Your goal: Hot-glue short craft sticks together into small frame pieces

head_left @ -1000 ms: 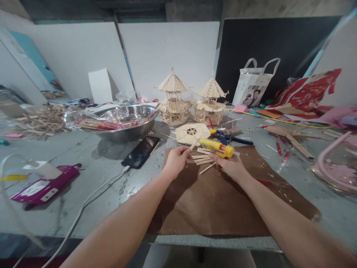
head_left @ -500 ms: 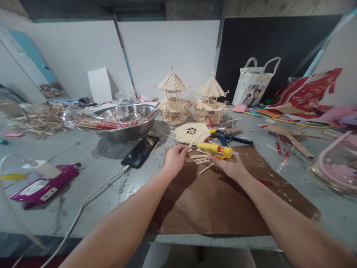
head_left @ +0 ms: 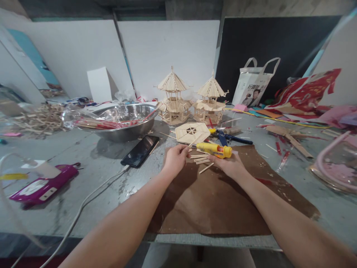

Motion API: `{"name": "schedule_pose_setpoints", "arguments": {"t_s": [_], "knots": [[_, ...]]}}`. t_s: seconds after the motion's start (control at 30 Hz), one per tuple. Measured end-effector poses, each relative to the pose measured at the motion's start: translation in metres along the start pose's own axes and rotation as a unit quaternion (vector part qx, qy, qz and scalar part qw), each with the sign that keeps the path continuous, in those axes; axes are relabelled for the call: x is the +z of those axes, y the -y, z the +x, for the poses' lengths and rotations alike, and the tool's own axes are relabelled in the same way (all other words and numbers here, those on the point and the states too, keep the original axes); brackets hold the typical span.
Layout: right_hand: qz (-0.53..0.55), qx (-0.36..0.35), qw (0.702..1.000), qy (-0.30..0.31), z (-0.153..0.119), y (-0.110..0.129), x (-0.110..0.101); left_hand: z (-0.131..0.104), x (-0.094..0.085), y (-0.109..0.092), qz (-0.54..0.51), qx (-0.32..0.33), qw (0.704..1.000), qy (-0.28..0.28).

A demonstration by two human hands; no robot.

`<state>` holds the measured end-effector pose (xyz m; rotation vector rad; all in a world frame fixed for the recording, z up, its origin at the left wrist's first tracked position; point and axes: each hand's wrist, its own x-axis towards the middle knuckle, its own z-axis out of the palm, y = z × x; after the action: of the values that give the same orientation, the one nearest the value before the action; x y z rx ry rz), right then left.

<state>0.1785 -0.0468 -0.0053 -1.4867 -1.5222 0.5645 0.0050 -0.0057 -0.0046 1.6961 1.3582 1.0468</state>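
My left hand (head_left: 175,159) is closed in a pinch on a thin wooden stick (head_left: 193,142), which slants up to the right. In my right hand (head_left: 230,163) lies a yellow glue gun (head_left: 213,149), its narrow tip pointing left, close to the pinched stick. Several short wooden sticks (head_left: 201,159) lie under and between the hands on a brown sheet (head_left: 212,201). Just beyond the hands is a flat hexagonal wooden panel (head_left: 181,136) with a spoked opening. My right fingers are partly hidden by the glue gun.
Two wooden pagoda models (head_left: 173,108) stand behind the panel. A metal bowl (head_left: 139,130) with plastic-wrapped red sticks and a phone (head_left: 140,151) on a cable are to the left. Beyond the glue gun lies a blue-handled tool (head_left: 237,139). A purple power strip (head_left: 46,186) is at far left.
Almost nothing differs. The glue gun has shifted very slightly left, while the left hand and its stick stay in place.
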Motion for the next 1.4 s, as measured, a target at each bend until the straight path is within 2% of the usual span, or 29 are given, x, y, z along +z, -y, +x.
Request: {"name": "schedule_pose_setpoints", "arguments": {"t_s": [0.63,0.93,1.4], "knots": [[0.052,-0.021,0.998,-0.012,0.0037,-0.0040,0.0008,0.0009,0.0001,0.0035,-0.011,0.004,1.000,-0.002],[0.051,0.021,0.998,-0.023,0.0057,-0.0035,-0.0032,0.0002,-0.0007,0.0022,0.011,0.014,1.000,-0.007],[0.102,0.007,0.993,-0.054,0.0096,-0.0067,-0.0051,0.0001,0.0003,0.0022,0.003,0.005,1.000,-0.002]]}}
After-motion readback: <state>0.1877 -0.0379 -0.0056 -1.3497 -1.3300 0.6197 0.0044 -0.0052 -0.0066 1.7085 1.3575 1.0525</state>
